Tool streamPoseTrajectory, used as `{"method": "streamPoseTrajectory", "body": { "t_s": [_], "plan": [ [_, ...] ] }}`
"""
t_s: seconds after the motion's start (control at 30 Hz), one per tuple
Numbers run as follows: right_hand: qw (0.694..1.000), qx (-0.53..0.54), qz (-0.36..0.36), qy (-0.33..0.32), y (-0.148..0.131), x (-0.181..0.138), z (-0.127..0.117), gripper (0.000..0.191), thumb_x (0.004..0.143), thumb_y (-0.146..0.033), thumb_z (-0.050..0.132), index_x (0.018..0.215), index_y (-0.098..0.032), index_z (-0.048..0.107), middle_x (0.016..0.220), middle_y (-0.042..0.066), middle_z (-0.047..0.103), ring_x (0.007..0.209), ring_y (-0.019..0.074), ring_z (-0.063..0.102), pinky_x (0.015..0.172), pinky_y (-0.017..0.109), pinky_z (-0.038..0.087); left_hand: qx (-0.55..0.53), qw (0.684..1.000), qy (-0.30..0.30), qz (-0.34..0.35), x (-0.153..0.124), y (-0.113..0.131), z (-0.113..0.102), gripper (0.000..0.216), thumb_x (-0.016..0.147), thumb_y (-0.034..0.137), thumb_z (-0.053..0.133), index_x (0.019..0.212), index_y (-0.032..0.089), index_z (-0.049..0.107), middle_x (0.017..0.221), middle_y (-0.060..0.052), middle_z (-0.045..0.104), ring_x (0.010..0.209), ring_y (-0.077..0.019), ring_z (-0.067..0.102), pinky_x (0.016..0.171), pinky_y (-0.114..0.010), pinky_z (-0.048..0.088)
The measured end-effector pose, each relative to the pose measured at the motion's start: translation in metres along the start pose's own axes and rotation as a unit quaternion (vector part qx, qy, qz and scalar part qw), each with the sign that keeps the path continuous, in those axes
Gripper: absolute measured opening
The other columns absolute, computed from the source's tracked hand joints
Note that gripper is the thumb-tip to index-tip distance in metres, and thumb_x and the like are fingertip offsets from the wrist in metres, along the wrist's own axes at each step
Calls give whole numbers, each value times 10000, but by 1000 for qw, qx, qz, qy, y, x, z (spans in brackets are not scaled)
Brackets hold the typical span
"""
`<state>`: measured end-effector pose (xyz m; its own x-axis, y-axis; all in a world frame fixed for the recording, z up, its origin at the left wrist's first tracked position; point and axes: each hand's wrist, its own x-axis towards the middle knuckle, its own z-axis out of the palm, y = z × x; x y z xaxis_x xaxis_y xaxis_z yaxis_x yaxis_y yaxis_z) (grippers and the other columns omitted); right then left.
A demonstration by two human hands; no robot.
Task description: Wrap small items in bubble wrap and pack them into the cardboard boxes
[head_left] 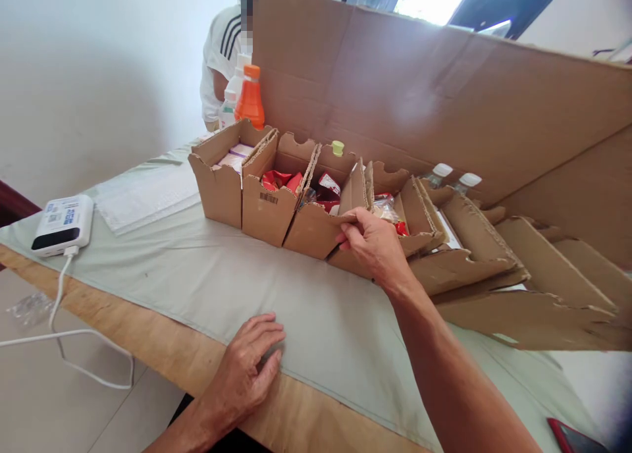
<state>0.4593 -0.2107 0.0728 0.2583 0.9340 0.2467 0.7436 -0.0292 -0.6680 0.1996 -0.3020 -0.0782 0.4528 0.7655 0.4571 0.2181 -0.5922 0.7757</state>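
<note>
My right hand pinches the front wall of a cardboard box, thumb and fingers closed on its top edge. That box belongs to a row of small open cardboard boxes holding red snack packets and pale packets. Flat on the grey-green cloth near the table's front edge rests my left hand, fingers spread, holding nothing. Empty, partly flattened cardboard boxes lie to the right of my right hand.
A tall cardboard sheet stands behind the boxes. An orange bottle and clear bottles stand at the back left, where another person in a white shirt sits. A white device with a cable lies far left. A red phone lies at bottom right.
</note>
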Motion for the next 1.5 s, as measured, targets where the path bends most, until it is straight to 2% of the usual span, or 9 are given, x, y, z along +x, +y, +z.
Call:
{"method": "streamPoseTrajectory", "body": {
  "t_s": [0.23, 0.37, 0.47, 0.57, 0.7, 0.83, 1.0, 1.23, 1.5],
  "plan": [
    [996, -20, -85, -17, -17, -78, -12, 183, 966, -261, 500, 943, -226, 678, 720, -8, 751, 633, 148, 727, 628, 241, 538, -1, 981, 158, -114, -8, -2, -5, 416, 945, 201, 547, 1357, 238, 592, 1413, -128, 623, 1330, -296, 594, 1109, -511, 522],
    [982, -48, -158, -87, -23, -149, -49, 186, 987, -239, 531, 983, -267, 715, 697, -39, 756, 583, 127, 719, 578, 205, 535, -63, 957, 193, -208, -11, -8, -13, 536, 957, 271, 589, 1480, 256, 474, 1536, -121, 514, 1375, -300, 547, 1165, -514, 455],
    [977, -49, -176, -110, -8, -188, -85, 182, 972, -282, 588, 1026, -326, 757, 787, -30, 797, 613, 152, 752, 560, 213, 567, -90, 957, 182, -205, -10, -5, -19, 608, 939, 285, 634, 1513, 264, 433, 1580, -123, 467, 1427, -311, 497, 1201, -526, 405],
    [993, -60, -98, -14, 21, -213, -115, 191, 948, -409, 622, 1036, -368, 786, 883, 18, 813, 692, 219, 778, 585, 282, 608, -102, 971, 149, -155, -8, 6, -22, 676, 920, 257, 650, 1547, 283, 400, 1616, -112, 430, 1493, -317, 421, 1233, -528, 360],
    [986, 10, 79, 149, 61, -242, -131, 494, 904, -505, 687, 1387, -423, 619, 1110, 91, 792, 875, 262, 784, 703, 335, 639, -125, 982, 89, -115, -4, 21, -20, 743, 926, 242, 623, 1601, 317, 319, 1669, -94, 362, 1539, -319, 352, 1235, -527, 363],
    [999, -25, -3, 40, 86, -276, -109, 740, 745, -549, 816, 1427, -348, 613, 1289, 105, 738, 1068, 316, 754, 752, 351, 653, -137, 982, 30, -126, 5, 22, -14, 765, 939, 256, 620, 1616, 339, 274, 1689, -82, 331, 1555, -315, 318, 1237, -541, 351],
    [998, -48, 43, 11, 79, -282, -53, 420, 840, -547, 709, 1091, -218, 781, 935, 93, 801, 872, 321, 764, 727, 387, 634, -174, 972, -24, -156, 22, 24, 0, 740, 895, 293, 652, 1575, 263, 361, 1631, -108, 425, 1494, -339, 407, 1214, -520, 377],
    [982, -27, 135, 125, 109, -235, -48, 476, 806, -633, 684, 978, -191, 716, 967, 143, 776, 918, 345, 716, 681, 387, 560, -187, 969, -49, -154, 54, 37, 37, 812, 836, 294, 656, 1579, 221, 338, 1610, -134, 440, 1448, -337, 452, 1201, -500, 371],
    [977, 60, 166, 119, 146, -233, -29, 416, 866, -594, 654, 1015, -206, 655, 921, 81, 749, 794, 226, 653, 682, 329, 522, -130, 974, -66, -172, 63, 19, 60, 668, 809, 251, 600, 1458, 173, 466, 1398, -135, 611, 1317, -308, 564, 1138, -464, 435]
  ]
}}
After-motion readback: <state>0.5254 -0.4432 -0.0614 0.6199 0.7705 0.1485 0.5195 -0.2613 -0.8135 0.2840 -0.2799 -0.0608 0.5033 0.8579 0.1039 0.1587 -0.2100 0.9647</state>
